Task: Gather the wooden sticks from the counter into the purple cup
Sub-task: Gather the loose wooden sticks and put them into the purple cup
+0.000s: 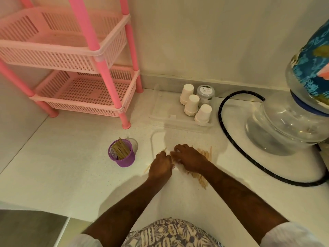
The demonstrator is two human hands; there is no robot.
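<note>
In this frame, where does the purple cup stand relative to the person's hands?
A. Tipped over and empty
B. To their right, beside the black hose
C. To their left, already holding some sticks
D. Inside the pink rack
C: the purple cup stands upright left of the left hand and right hand, with wooden sticks inside it.

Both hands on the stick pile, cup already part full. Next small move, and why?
Probably close the left hand and right hand on a bundle of wooden sticks, then carry it left to the purple cup: loose sticks still lie under and beside the hands.
</note>
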